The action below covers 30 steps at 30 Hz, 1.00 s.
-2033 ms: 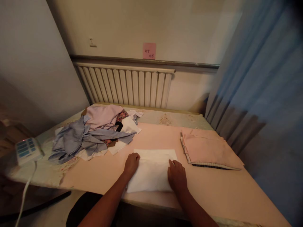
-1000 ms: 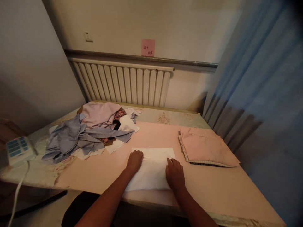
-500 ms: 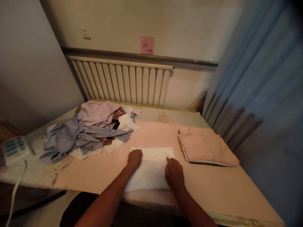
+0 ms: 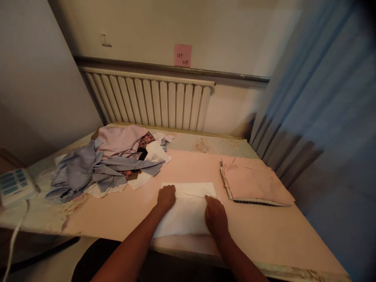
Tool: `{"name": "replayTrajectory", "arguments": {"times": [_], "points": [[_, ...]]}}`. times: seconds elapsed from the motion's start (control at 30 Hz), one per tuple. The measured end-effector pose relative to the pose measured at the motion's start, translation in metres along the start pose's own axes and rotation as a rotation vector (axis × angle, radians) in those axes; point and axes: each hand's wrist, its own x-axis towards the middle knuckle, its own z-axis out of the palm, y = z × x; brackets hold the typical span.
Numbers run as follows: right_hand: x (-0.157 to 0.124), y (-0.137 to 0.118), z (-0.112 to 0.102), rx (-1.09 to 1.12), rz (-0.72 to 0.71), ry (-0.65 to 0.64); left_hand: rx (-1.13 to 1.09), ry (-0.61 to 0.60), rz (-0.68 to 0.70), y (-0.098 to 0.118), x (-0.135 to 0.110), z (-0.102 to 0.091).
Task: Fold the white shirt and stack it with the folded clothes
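Note:
A white cloth (image 4: 188,217) lies near the front edge of the table, with a crease or folded edge running across its upper part. At its left side my left hand (image 4: 167,197) is closed, fingers curled onto the cloth's upper left. My right hand (image 4: 216,214) grips the opposite side, its fingers bent over the cloth near the upper right corner. The fingertips of both hands are partly hidden. To the right sits a stack of folded pink cloth (image 4: 254,180), with a striped layer showing beneath it.
A loose heap of mixed fabrics (image 4: 108,160) covers the table's left part. Beyond it at the far left stands a white device with blue keys (image 4: 14,184) and a cable. Behind the table is a radiator (image 4: 152,100); a blue curtain (image 4: 320,129) hangs along the right.
My hands and the white cloth stay almost in place. The whole view has shifted slightly, with the left-hand things a little farther left.

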Motion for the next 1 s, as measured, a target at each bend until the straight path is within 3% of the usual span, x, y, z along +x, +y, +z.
{"name": "replayTrajectory", "arguments": {"times": [0.1, 0.3, 0.53, 0.73, 0.83, 1.0], "points": [[0.0, 0.0, -0.001, 0.012, -0.038, -0.028, 0.001, 0.004, 0.002, 0.001, -0.002, -0.002], [0.007, -0.009, -0.013, -0.032, 0.054, -0.117, 0.023, 0.01, 0.043, 0.003, -0.005, -0.006], [0.009, -0.01, -0.014, -0.049, 0.053, -0.101, 0.03, 0.017, 0.24, 0.02, -0.012, -0.011], [0.01, -0.01, -0.015, -0.053, 0.061, -0.108, 0.011, 0.03, 0.354, 0.039, -0.013, -0.005], [0.011, -0.01, -0.015, -0.053, 0.059, -0.105, -0.009, 0.029, 0.35, 0.042, -0.008, 0.0], [0.012, -0.011, -0.018, -0.036, 0.078, -0.137, -0.055, 0.02, 0.218, 0.04, 0.009, 0.006]]}}
